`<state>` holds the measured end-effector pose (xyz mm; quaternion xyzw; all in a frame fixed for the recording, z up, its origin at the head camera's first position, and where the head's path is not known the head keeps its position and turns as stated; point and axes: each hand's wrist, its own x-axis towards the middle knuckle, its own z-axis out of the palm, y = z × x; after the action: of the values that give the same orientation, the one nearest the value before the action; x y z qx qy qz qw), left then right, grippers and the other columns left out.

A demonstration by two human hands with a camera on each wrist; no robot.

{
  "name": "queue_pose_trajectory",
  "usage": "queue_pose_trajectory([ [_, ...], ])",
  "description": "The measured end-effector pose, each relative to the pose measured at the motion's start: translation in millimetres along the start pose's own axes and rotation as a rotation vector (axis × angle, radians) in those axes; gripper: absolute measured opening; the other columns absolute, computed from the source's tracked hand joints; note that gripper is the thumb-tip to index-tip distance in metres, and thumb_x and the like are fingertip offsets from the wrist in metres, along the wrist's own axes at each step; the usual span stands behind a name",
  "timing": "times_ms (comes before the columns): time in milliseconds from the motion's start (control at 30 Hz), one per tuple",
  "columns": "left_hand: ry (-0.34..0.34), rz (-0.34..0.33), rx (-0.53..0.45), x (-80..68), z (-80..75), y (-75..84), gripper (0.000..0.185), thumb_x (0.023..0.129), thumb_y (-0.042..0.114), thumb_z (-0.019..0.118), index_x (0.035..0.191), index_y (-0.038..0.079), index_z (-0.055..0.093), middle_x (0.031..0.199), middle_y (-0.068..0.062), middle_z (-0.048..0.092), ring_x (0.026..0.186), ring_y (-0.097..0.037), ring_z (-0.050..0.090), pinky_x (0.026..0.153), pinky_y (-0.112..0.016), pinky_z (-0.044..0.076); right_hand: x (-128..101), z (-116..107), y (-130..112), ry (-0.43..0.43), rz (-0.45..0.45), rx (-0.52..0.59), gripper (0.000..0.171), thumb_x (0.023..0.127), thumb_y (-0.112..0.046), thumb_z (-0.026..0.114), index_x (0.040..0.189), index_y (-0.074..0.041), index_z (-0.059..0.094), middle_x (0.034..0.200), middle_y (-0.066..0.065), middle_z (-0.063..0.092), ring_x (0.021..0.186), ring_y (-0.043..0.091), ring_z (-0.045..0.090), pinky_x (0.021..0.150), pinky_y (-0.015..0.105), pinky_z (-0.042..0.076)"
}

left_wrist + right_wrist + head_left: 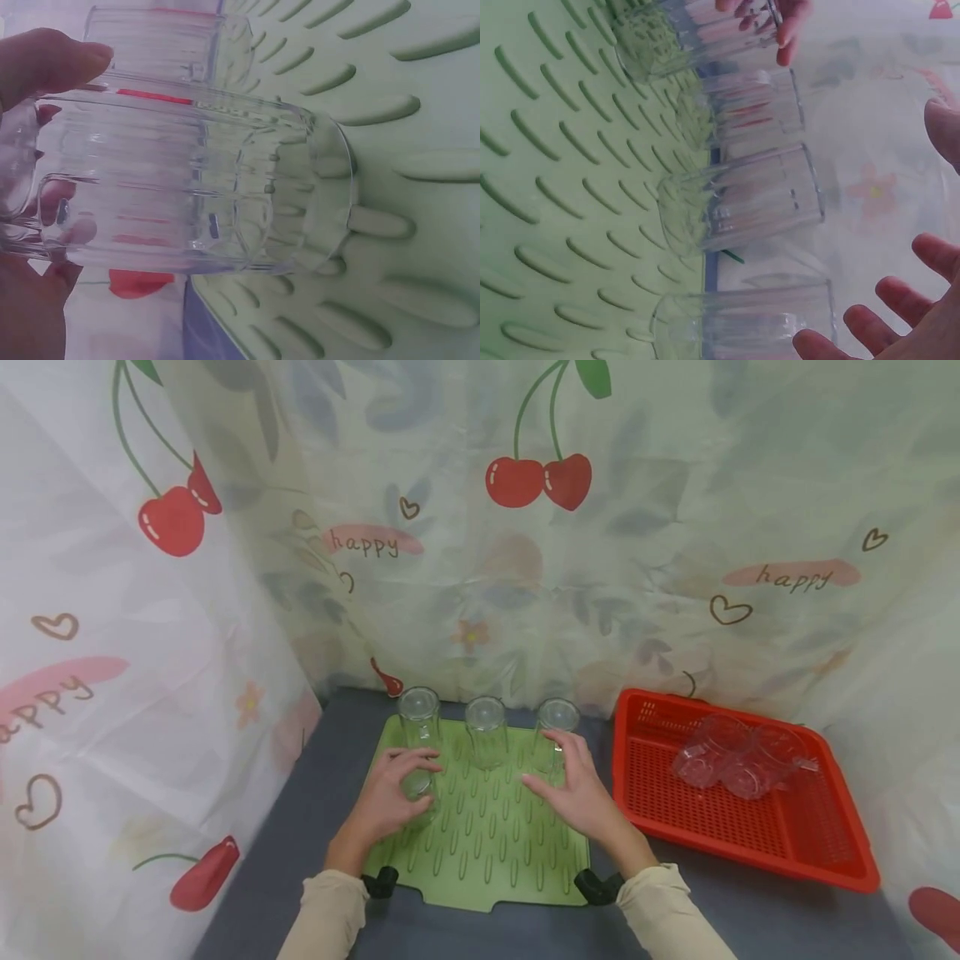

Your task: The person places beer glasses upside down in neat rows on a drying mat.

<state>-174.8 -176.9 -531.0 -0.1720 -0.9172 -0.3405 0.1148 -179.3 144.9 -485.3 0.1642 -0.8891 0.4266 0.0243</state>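
Note:
A green pegged drying mat [487,852] lies in front of me. Three clear glasses stand mouth down along its back edge: left [418,710], middle [486,727] and right [558,717]. My left hand [401,785] grips a fourth clear glass [417,789] just in front of the left one, its mouth against the mat's pegs. In the left wrist view my thumb [52,60] curls over that ribbed glass [195,180]. My right hand [558,777] is open with spread fingers [877,322] beside the right glass [742,322]. Whether it touches the glass is unclear.
A red slotted basket [750,835] sits to the right of the mat and holds several clear glasses [738,760]. Cherry-print curtains [480,527] close in the back and both sides. Grey tabletop [315,827] shows round the mat.

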Motion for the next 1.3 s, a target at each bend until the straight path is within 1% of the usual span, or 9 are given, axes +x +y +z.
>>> queue_pose_trajectory([
  [200,-0.015,0.018,0.019,-1.5,-0.7,1.0,0.047,0.077,0.010,0.089,0.119,0.026,0.074,0.148,0.004,0.059,0.134,-0.028,0.044,0.103,-0.053,0.049,-1.0,-10.9,1.6,0.026,-0.022,-0.024,0.078,0.092,-0.041,0.076,0.154,-0.015,0.037,0.156,0.013,0.034,0.142,0.034,0.039,0.113,0.063,0.039],
  [367,-0.031,0.007,0.024,-2.4,-3.6,2.5,0.052,0.077,0.013,0.090,0.124,0.026,0.073,0.155,0.009,0.052,0.137,-0.033,0.044,0.103,-0.054,0.050,-1.9,-19.9,1.2,0.018,0.011,-0.040,0.080,0.092,-0.046,0.075,0.156,-0.017,0.036,0.158,0.013,0.031,0.145,0.035,0.037,0.114,0.065,0.038],
  [467,-0.031,0.021,0.048,-2.4,-4.3,2.3,0.055,0.077,0.016,0.091,0.128,0.026,0.072,0.156,0.010,0.051,0.138,-0.035,0.044,0.103,-0.055,0.051,-2.5,-23.6,3.0,0.024,0.030,-0.050,0.083,0.091,-0.048,0.075,0.156,-0.017,0.035,0.159,0.013,0.031,0.146,0.036,0.036,0.114,0.066,0.037],
  [633,0.045,0.058,0.106,-7.7,-4.4,-0.6,0.065,0.074,0.020,0.093,0.134,0.024,0.069,0.154,0.007,0.054,0.138,-0.034,0.047,0.099,-0.056,0.054,-3.5,-30.3,7.2,0.043,0.021,-0.061,0.082,0.091,-0.045,0.076,0.155,-0.013,0.036,0.158,0.015,0.031,0.146,0.037,0.035,0.115,0.066,0.036],
  [733,0.087,0.060,0.117,-10.6,-4.8,-3.5,0.075,0.071,0.024,0.095,0.140,0.024,0.064,0.155,0.004,0.052,0.138,-0.031,0.046,0.101,-0.057,0.053,-4.0,-35.2,9.3,0.046,0.022,-0.056,0.081,0.092,-0.044,0.075,0.156,-0.013,0.035,0.159,0.015,0.029,0.147,0.037,0.034,0.115,0.066,0.036],
  [900,0.098,0.011,0.097,-12.8,-7.0,-7.0,0.093,0.066,0.032,0.097,0.148,0.027,0.055,0.160,0.003,0.045,0.140,-0.028,0.042,0.105,-0.058,0.050,-4.6,-42.4,13.1,0.059,0.033,-0.065,0.080,0.092,-0.042,0.076,0.155,-0.013,0.035,0.159,0.016,0.029,0.147,0.037,0.033,0.115,0.067,0.035],
  [1033,0.094,-0.047,0.068,-14.4,-9.4,-10.3,0.107,0.061,0.034,0.099,0.154,0.025,0.047,0.164,0.000,0.039,0.144,-0.034,0.038,0.108,-0.062,0.046,-5.2,-47.6,17.2,0.077,0.027,-0.076,0.079,0.091,-0.039,0.077,0.154,-0.012,0.036,0.158,0.018,0.030,0.146,0.038,0.033,0.115,0.066,0.034],
  [1167,0.075,-0.094,0.006,-15.7,-9.7,-15.7,0.130,0.056,0.033,0.101,0.163,0.023,0.028,0.169,-0.007,0.028,0.150,-0.042,0.029,0.116,-0.067,0.034,-6.8,-54.3,20.3,0.096,0.026,-0.048,0.076,0.092,-0.034,0.077,0.153,-0.013,0.037,0.156,0.017,0.032,0.137,0.037,0.041,0.110,0.063,0.041],
  [1300,0.046,-0.149,-0.076,-17.8,-6.5,-23.6,0.146,0.055,0.032,0.102,0.166,0.022,0.008,0.173,-0.011,0.015,0.155,-0.044,0.021,0.121,-0.067,0.025,-8.4,-61.3,21.8,0.099,0.046,-0.026,0.074,0.094,-0.036,0.075,0.154,-0.014,0.036,0.157,0.016,0.031,0.138,0.036,0.040,0.112,0.065,0.038],
])
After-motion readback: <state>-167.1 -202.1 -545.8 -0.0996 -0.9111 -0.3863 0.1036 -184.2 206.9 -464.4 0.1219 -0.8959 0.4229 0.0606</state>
